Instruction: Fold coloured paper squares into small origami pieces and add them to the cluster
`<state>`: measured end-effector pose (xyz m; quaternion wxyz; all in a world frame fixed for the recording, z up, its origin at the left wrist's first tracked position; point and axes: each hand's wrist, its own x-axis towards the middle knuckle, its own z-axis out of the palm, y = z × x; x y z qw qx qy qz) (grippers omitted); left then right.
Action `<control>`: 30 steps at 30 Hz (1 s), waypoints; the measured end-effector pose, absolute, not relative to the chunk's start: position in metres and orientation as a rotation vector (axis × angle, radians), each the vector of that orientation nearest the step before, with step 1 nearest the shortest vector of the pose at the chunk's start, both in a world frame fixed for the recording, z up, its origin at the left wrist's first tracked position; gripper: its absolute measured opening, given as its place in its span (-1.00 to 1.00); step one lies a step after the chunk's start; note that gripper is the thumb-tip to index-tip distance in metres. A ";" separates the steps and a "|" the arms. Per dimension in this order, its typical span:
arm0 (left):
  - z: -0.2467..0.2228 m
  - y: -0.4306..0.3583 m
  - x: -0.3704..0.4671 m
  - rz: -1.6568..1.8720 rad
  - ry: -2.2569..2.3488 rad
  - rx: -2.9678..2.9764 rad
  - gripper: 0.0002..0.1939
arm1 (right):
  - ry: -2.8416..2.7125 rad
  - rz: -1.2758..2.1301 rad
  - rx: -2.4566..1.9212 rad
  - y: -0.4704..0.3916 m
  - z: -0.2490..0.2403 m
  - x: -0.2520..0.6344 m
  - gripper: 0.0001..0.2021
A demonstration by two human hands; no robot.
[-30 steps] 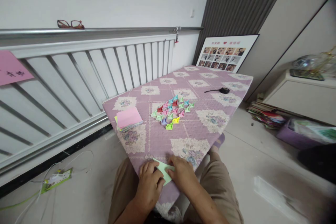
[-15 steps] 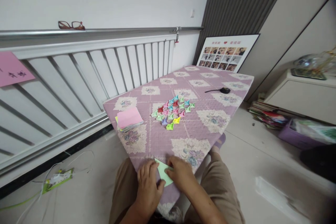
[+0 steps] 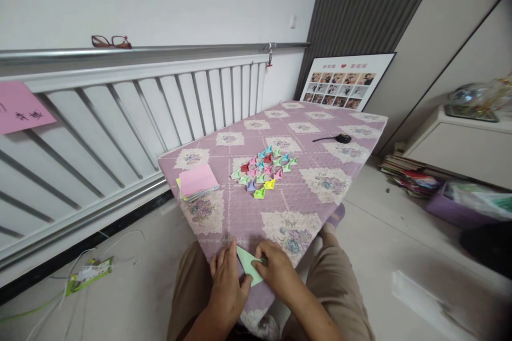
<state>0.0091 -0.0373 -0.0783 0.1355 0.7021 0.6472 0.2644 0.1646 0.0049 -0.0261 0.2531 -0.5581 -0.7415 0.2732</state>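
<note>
A light green paper square [image 3: 248, 268] lies at the near corner of the table, on its purple quilted cloth [image 3: 304, 176]. My left hand [image 3: 227, 283] presses on the sheet's left side with the index finger stretched along its edge. My right hand [image 3: 277, 272] pinches the sheet's right side between thumb and fingers. Further up the table, a cluster of several small folded paper pieces [image 3: 264, 170] in mixed colours lies together. A stack of coloured paper sheets [image 3: 197, 181] with a pink one on top sits near the table's left edge.
A small black object with a cord [image 3: 338, 138] lies at the table's far right. A white slatted railing [image 3: 132, 112] runs along the left, with red glasses [image 3: 111, 41] on its top rail. A photo board [image 3: 344, 82] leans against the far wall. Books [image 3: 406, 177] lie on the floor at the right.
My left index finger has straightened along the green sheet's left edge, and the sheet has shifted slightly under both hands. The view has drifted a little.
</note>
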 end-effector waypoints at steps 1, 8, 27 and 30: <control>-0.078 -0.037 0.010 0.769 1.871 2.034 -0.17 | -2.019 0.738 -1.467 0.004 -0.028 0.165 -0.87; -0.082 -0.041 0.010 0.776 1.802 2.090 -0.24 | -2.017 0.893 -1.462 0.000 -0.027 0.168 -0.88; -0.101 -0.049 0.010 0.982 1.782 2.555 -0.35 | -2.213 0.795 -1.673 -0.008 -0.010 0.173 -0.46; -0.100 -0.050 0.011 1.014 1.792 2.586 -0.36 | -2.214 0.819 -1.661 -0.007 -0.008 0.173 -0.51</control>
